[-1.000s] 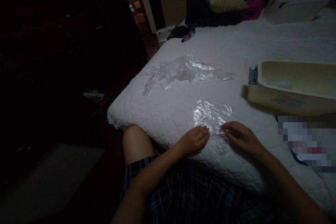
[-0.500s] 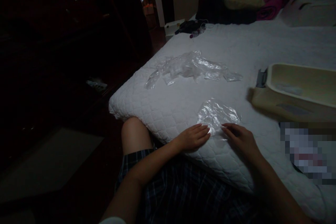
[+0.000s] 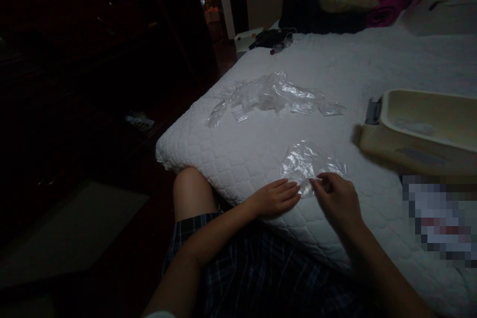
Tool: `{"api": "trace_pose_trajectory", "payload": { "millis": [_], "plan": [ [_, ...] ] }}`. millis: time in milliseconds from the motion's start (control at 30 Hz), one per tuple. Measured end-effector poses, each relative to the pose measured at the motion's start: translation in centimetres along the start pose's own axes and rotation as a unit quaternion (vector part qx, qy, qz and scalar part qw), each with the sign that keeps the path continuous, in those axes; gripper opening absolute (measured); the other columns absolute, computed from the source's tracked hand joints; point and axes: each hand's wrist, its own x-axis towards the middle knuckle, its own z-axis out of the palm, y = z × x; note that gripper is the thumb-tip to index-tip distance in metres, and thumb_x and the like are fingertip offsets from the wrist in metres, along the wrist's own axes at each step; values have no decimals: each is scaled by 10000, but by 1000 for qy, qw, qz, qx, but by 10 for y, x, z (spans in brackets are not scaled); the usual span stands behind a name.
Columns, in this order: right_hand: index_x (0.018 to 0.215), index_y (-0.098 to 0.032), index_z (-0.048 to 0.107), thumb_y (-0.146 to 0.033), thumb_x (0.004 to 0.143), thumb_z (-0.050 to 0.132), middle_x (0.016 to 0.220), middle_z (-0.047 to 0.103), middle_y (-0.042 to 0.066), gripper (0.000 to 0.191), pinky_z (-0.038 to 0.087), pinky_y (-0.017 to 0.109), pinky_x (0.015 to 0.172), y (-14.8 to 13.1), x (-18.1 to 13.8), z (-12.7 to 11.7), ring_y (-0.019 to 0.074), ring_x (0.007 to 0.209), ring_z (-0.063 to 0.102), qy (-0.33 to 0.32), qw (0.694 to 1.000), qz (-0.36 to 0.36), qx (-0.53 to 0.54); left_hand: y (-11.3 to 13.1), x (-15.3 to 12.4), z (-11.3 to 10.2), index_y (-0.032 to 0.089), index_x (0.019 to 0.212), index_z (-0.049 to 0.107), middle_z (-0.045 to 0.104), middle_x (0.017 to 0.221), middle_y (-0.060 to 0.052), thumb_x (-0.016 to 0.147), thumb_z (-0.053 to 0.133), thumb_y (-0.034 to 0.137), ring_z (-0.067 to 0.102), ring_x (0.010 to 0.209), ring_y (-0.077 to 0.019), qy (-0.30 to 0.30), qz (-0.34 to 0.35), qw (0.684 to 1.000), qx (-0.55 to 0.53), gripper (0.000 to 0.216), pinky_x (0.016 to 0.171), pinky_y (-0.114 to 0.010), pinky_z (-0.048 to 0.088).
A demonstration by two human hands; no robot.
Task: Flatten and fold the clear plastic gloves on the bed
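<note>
A small clear plastic bag [image 3: 307, 163] lies flat on the white quilted mattress [image 3: 246, 154] near its front edge. My left hand [image 3: 275, 197] rests flat on the mattress with fingers stretched out, fingertips pressing the bag's near left edge. Beside it, my right hand [image 3: 334, 198] has its fingers curled and pinched on the bag's near edge. A larger heap of crumpled clear plastic bags [image 3: 268, 98] lies farther back on the mattress, out of reach of both hands.
A beige plastic tub [image 3: 421, 129] sits on the mattress to the right. Pillows and dark clothes [image 3: 343, 0] pile at the far end. Small dark items [image 3: 270, 39] lie by the far left edge. The floor to the left is dark.
My right hand's fingers have curled from flat into a pinch on the bag's near edge. The left hand has stayed flat. The view shifted slightly.
</note>
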Motion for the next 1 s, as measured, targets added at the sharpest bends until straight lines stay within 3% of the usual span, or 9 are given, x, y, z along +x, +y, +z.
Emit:
{"api": "trace_pose_trajectory", "payload": {
  "millis": [200, 367, 600, 767, 1000],
  "plan": [
    [850, -170, 629, -291, 887, 526, 811, 653, 63, 163, 392, 345, 754, -4, -1, 1, 202, 774, 591, 24, 986, -135, -90, 0, 0, -2, 106, 1167, 570, 618, 1238, -136, 930, 474, 189, 544, 1210, -223, 11, 8, 1000, 24, 269, 1054, -392, 430],
    [847, -166, 633, -257, 886, 540, 788, 648, 55, 136, 379, 340, 747, -5, -2, 1, 195, 751, 574, 23, 980, -157, -121, 0, 1, -3, 116, 1155, 578, 627, 1227, -129, 932, 473, 193, 555, 1199, -215, 11, 8, 1000, 27, 258, 1044, -386, 436],
    [966, -161, 647, -244, 858, 577, 910, 684, 90, 153, 396, 359, 791, -10, -6, -5, 206, 819, 593, 115, 972, -162, -126, 1, 1, -3, 109, 1155, 578, 625, 1226, -134, 926, 492, 195, 552, 1201, -224, 14, 8, 999, 30, 260, 1054, -398, 422],
    [1087, -170, 624, -222, 886, 505, 1086, 685, 119, 239, 369, 412, 943, -18, -8, -1, 223, 990, 612, 27, 969, -230, -85, 1, 2, -6, 123, 1144, 585, 621, 1235, -117, 934, 467, 193, 545, 1202, -211, 23, 3, 999, 40, 251, 1053, -381, 429],
    [1087, -185, 637, -269, 922, 441, 1135, 673, 123, 270, 320, 475, 1015, -12, -10, 11, 234, 1043, 613, -36, 969, -227, -93, 1, 1, -3, 111, 1132, 590, 631, 1212, -114, 930, 460, 183, 556, 1190, -212, 31, 16, 998, 44, 251, 1054, -372, 439]
  ]
}}
